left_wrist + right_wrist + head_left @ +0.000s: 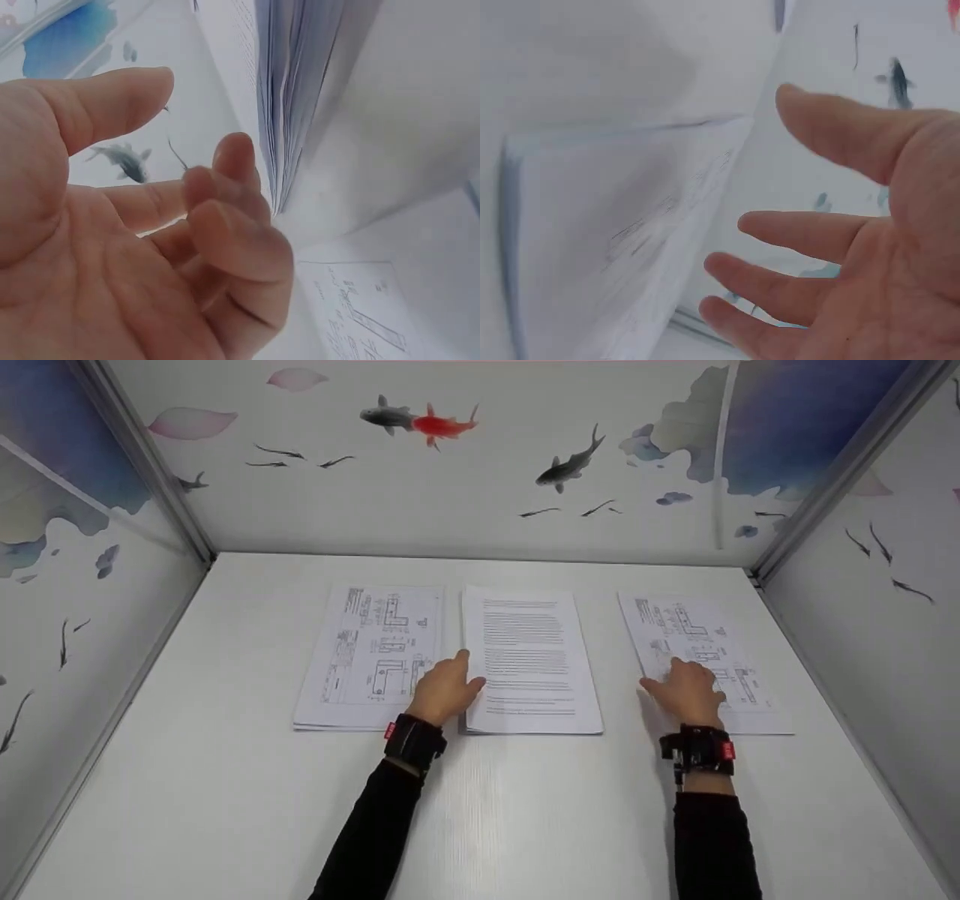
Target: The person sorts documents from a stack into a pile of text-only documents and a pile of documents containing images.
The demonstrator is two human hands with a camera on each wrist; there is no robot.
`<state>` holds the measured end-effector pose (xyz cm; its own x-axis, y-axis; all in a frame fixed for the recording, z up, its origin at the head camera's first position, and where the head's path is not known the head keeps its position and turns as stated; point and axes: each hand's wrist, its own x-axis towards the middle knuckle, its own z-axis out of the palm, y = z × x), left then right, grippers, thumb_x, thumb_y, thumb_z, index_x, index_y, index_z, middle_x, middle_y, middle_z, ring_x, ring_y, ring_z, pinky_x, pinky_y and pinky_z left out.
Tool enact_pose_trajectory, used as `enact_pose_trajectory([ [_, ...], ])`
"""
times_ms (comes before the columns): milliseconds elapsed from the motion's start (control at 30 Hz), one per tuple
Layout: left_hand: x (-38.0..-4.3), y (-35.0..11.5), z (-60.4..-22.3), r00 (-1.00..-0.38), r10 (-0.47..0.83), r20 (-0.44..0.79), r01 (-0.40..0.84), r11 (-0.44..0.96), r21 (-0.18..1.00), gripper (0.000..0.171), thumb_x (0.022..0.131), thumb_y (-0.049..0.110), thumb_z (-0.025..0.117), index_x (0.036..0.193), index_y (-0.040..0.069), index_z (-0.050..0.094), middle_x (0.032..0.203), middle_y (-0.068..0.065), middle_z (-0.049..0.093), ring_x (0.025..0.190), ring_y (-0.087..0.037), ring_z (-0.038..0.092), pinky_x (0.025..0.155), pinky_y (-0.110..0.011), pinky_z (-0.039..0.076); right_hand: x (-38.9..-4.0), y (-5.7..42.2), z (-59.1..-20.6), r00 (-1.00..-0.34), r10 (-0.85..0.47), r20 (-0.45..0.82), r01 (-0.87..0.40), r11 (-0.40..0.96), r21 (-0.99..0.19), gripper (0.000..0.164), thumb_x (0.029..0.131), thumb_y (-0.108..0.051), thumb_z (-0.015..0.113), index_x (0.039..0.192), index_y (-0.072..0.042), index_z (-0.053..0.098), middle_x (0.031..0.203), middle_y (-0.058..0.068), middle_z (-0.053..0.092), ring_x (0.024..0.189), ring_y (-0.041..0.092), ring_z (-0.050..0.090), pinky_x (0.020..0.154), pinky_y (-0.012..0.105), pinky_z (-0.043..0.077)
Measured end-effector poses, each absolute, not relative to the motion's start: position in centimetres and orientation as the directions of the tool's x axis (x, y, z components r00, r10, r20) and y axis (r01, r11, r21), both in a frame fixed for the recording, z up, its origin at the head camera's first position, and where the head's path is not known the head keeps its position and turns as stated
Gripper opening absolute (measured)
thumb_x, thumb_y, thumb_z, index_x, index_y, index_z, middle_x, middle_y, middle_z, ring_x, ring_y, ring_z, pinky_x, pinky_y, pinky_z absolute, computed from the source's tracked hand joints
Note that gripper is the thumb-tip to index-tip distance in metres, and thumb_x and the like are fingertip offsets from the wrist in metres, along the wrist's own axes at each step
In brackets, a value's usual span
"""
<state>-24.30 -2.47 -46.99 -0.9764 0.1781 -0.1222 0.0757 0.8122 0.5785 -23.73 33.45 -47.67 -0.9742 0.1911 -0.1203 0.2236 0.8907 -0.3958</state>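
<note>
Three stacks of white paper lie in a row on the white table. The left stack and the right stack bear printed technical drawings; the middle stack bears lines of text. My left hand is over the gap between the left and middle stacks, its fingers loosely bent and holding nothing. In the left wrist view, the layered edge of a stack rises beyond the fingertips. My right hand is spread above the right stack, gripping nothing. The right wrist view shows that stack beside the fingers, apart from them.
Panels printed with fish and petals enclose the table at the back and both sides. Metal corner posts join the panels. Bare table surface extends in front of the stacks. Black devices are strapped round both wrists.
</note>
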Motion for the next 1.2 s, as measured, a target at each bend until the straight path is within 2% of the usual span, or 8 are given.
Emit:
enact_pose_trajectory([
  [200,-24.1,-2.3,-47.2,-0.968,0.193,-0.161,0.060,0.800,0.596,0.062,0.098,0.032,0.058,0.150,0.004,0.037,0.143,-0.018,0.052,0.133,-0.032,0.050,0.109,-0.045,0.040,-23.7,35.0,-48.7,-0.926,0.198,-0.323,0.309,0.888,-0.340,0.087,0.089,-0.052,0.062,0.133,0.018,0.038,0.125,0.042,0.038,0.114,0.053,0.037,0.089,0.075,0.034],
  [400,-24.2,-2.5,-47.3,-0.959,0.219,-0.178,0.070,0.794,0.604,0.066,0.098,0.034,0.058,0.152,0.006,0.034,0.146,-0.018,0.049,0.136,-0.031,0.046,0.111,-0.045,0.039,-23.7,35.7,-48.5,-0.928,0.186,-0.323,0.310,0.868,-0.389,0.061,0.092,-0.033,0.057,0.127,0.016,0.046,0.113,0.034,0.050,0.097,0.043,0.048,0.075,0.052,0.046],
  [467,-24.2,-2.6,-47.2,-0.960,0.220,-0.175,0.074,0.796,0.600,0.066,0.098,0.035,0.058,0.152,0.007,0.033,0.147,-0.017,0.049,0.137,-0.031,0.046,0.111,-0.045,0.038,-23.6,35.8,-48.5,-0.943,0.172,-0.286,0.284,0.863,-0.419,0.049,0.093,-0.022,0.051,0.125,0.015,0.050,0.113,0.034,0.054,0.094,0.042,0.052,0.072,0.047,0.046],
  [600,-24.2,-2.8,-47.1,-0.955,0.236,-0.178,0.081,0.790,0.608,0.066,0.098,0.035,0.058,0.152,0.008,0.034,0.148,-0.016,0.048,0.138,-0.031,0.044,0.113,-0.044,0.036,-23.5,36.0,-48.8,-0.980,0.169,-0.105,0.199,0.865,-0.460,0.047,0.091,-0.002,0.040,0.136,0.013,0.044,0.118,0.040,0.054,0.098,0.047,0.056,0.079,0.055,0.047],
  [800,-24.2,-3.0,-47.0,-0.942,0.278,-0.190,0.103,0.774,0.625,0.062,0.098,0.036,0.058,0.151,0.010,0.038,0.148,-0.014,0.049,0.139,-0.028,0.043,0.114,-0.044,0.035,-23.4,36.0,-49.3,-0.983,0.178,0.053,0.134,0.876,-0.464,0.065,0.087,0.013,0.036,0.148,-0.010,0.032,0.116,0.040,0.040,0.064,0.032,0.050,0.048,0.037,0.042],
  [900,-24.4,-3.0,-46.9,-0.942,0.285,-0.177,0.118,0.777,0.619,0.058,0.098,0.035,0.058,0.148,0.011,0.043,0.144,-0.013,0.052,0.136,-0.028,0.046,0.111,-0.044,0.038,-23.4,35.8,-49.4,-0.991,0.118,0.066,0.081,0.908,-0.412,0.051,0.091,0.011,0.040,0.139,-0.007,0.045,0.120,0.041,0.041,0.068,0.037,0.055,0.053,0.041,0.046],
  [1033,-24.4,-3.0,-46.9,-0.944,0.280,-0.176,0.117,0.781,0.613,0.054,0.097,0.035,0.059,0.145,0.012,0.048,0.142,-0.012,0.054,0.134,-0.028,0.049,0.109,-0.045,0.040,-23.5,35.7,-49.4,-0.995,0.081,0.062,0.052,0.924,-0.378,0.032,0.098,0.001,0.042,0.126,0.009,0.057,0.117,0.040,0.056,0.095,0.050,0.060,0.079,0.056,0.049],
  [1200,-24.4,-2.9,-47.0,-0.946,0.269,-0.180,0.109,0.789,0.605,0.054,0.097,0.035,0.059,0.144,0.012,0.049,0.142,-0.014,0.054,0.133,-0.028,0.050,0.108,-0.046,0.041,-23.2,35.5,-49.0,-0.978,0.205,-0.030,0.193,0.848,-0.494,0.049,0.101,-0.027,0.049,0.125,0.015,0.054,0.116,0.036,0.060,0.096,0.045,0.063,0.076,0.049,0.052],
])
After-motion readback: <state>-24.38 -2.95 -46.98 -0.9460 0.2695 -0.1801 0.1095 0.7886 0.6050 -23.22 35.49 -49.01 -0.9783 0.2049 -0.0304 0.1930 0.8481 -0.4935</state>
